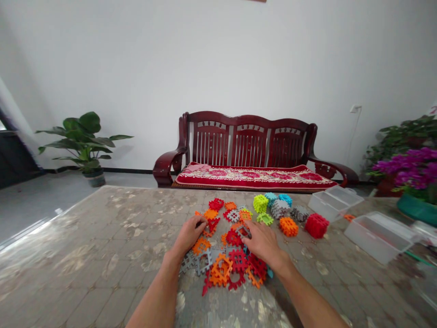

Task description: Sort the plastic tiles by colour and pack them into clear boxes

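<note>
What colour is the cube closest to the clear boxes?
The plastic cube is red, best seen in the head view.

The right hand (262, 243) hides the lattice pieces (234, 238) beneath it.

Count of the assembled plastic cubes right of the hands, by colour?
Lime green cube: 1
Blue cubes: 2
Grey cubes: 2
Orange cube: 1
Red cube: 1
Total: 7
</note>
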